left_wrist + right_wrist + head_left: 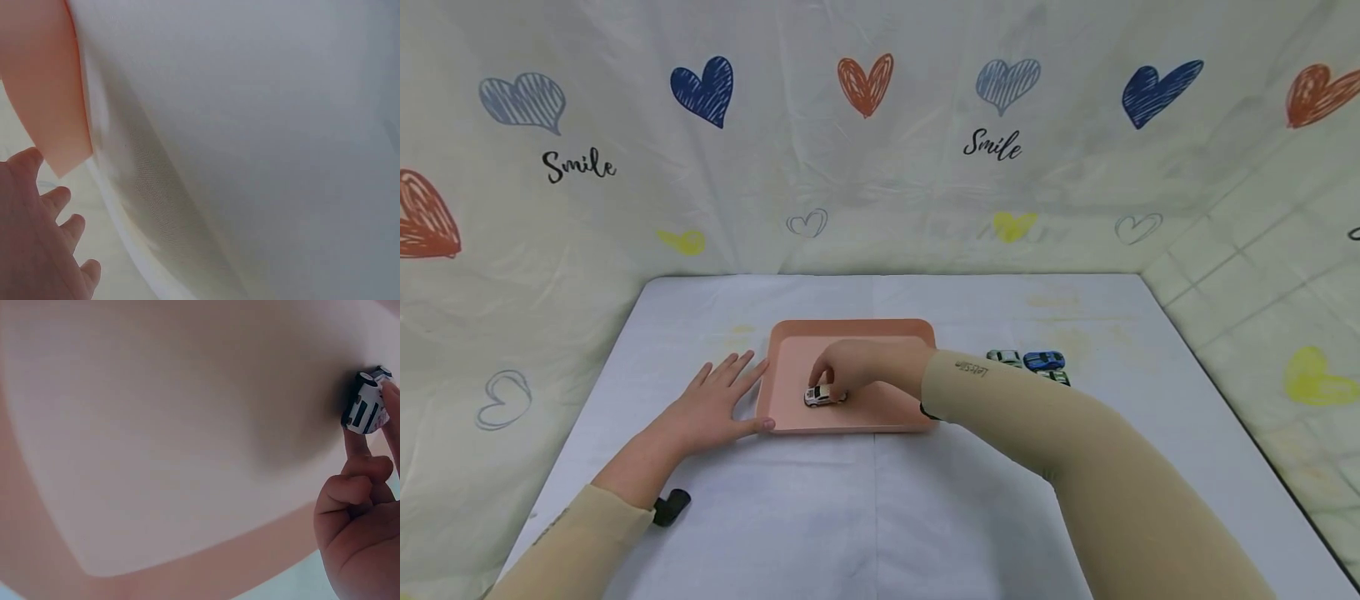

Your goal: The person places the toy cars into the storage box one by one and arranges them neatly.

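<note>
Nearest the camera: a beige right sleeve [1097,467], reaching from the near right across the white-covered table [850,517] to the pink tray [891,410]. A matching left sleeve [576,542] enters from the near left, with a black device [672,507] at its wrist.

Right hand [868,365]: over the tray, thumb and index finger pinching a white toy car [820,397] with dark markings; the other visible fingers are curled toward the palm. The car is inside the tray, left of its middle and in the near half. Whether all its wheels bear on the tray floor cannot be settled from these angles.

Left hand [709,415]: fingers straight and spread, holding nothing, beside the tray's left edge; thumb at the near left corner.

Right of the tray, on the table: a pale toy car [1003,357], a blue toy car [1043,360] to its right, and a green toy car [1062,377] nearer, partly hidden by the right sleeve. Far side: a white backdrop [910,179] printed with hearts and "Smile".
</note>
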### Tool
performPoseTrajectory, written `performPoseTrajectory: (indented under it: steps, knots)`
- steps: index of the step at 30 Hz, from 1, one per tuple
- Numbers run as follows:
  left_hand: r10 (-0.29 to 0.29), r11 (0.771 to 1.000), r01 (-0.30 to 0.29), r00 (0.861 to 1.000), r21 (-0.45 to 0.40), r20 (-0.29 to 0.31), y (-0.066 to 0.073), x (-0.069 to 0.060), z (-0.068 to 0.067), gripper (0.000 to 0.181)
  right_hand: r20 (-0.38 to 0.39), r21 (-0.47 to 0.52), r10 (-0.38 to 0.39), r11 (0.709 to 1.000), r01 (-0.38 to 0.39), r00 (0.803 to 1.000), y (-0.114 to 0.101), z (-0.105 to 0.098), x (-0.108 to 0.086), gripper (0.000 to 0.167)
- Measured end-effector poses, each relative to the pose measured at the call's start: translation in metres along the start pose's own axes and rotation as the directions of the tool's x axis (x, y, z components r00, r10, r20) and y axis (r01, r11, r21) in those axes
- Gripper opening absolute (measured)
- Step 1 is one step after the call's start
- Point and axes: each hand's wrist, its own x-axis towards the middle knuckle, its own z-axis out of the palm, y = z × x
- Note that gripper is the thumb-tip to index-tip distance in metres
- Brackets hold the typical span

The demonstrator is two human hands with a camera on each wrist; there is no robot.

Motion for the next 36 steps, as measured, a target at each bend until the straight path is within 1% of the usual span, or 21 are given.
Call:
performPoseTrajectory:
  steps: [5, 10, 16, 20, 25, 32, 36]
  knots:
    - [-0.003, 1.000, 0.003, 1.000, 0.003, -0.002, 0.000, 0.001, 0.002, 0.101, -0.006, -0.053, -0.053, 0.997, 0.052, 0.999, 0.001, 0.001, 0.004, 0.042]
    - [-0.007, 1.000, 0.007, 1.000, 0.017, 0.006, 0.001, 0.001, 0.000, 0.100, 0.013, -0.090, -0.083, 0.992, 0.084, 0.996, 0.003, 0.000, 0.004, 0.042]
    - [-0.014, 1.000, 0.014, 1.000, 0.024, 0.022, 0.001, 0.002, 0.000, 0.103, 0.043, -0.109, -0.083, 0.990, 0.087, 0.996, 0.005, -0.001, 0.006, 0.041]
    - [-0.021, 0.999, 0.020, 0.999, 0.027, 0.027, 0.001, 0.002, -0.001, 0.103, 0.047, -0.110, -0.081, 0.990, 0.086, 0.996, 0.004, 0.000, 0.008, 0.041]
    - [-0.019, 0.999, 0.018, 1.000, 0.026, 0.020, 0.003, 0.002, -0.003, 0.105, 0.058, -0.113, -0.089, 0.989, 0.095, 0.994, 0.000, 0.001, 0.011, 0.043]
    - [-0.023, 1.000, 0.023, 0.999, 0.021, 0.034, 0.002, 0.002, -0.003, 0.105, 0.062, -0.122, -0.079, 0.989, 0.086, 0.995, -0.005, 0.003, 0.010, 0.044]
    - [-0.023, 1.000, 0.022, 0.999, 0.020, 0.035, 0.002, 0.003, -0.002, 0.104, 0.067, -0.130, -0.091, 0.987, 0.099, 0.994, -0.005, 0.005, 0.010, 0.045]
